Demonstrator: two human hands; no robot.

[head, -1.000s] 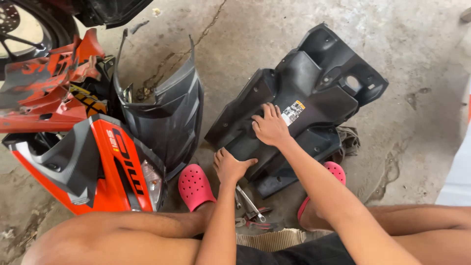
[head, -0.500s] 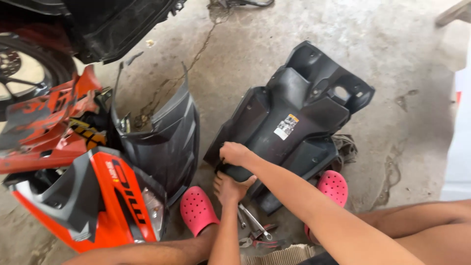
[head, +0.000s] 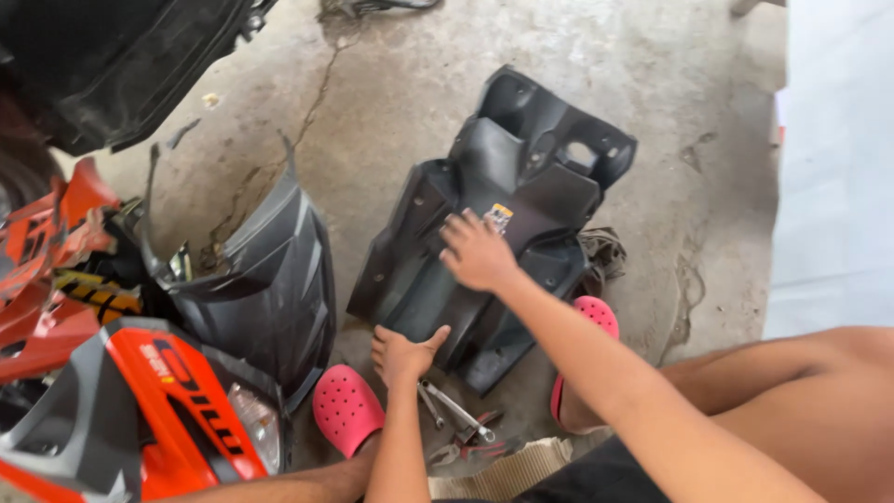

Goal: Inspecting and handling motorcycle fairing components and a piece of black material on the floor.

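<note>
A black plastic motorcycle inner panel [head: 521,158] lies on the concrete floor in front of me. My left hand [head: 405,352] grips its near lower edge, thumb hooked over the rim. Higher up, my right hand [head: 475,250] lies flat on the panel's middle, fingers spread, just beside a small sticker [head: 499,217]. Several wrenches and pliers [head: 456,419] lie on the floor right below my left hand, between my feet.
Pink clogs [head: 345,408] are on my feet, the other clog [head: 596,317] half under the panel. A dark grey front fairing [head: 265,279] and orange body panels [head: 158,410] crowd the left. A black cover [head: 121,56] is top left. A long crack [head: 312,121] runs across the floor.
My right hand has moved from the panel's lower edge, next to my left hand, up onto its middle. My left hand stays on the near edge.
</note>
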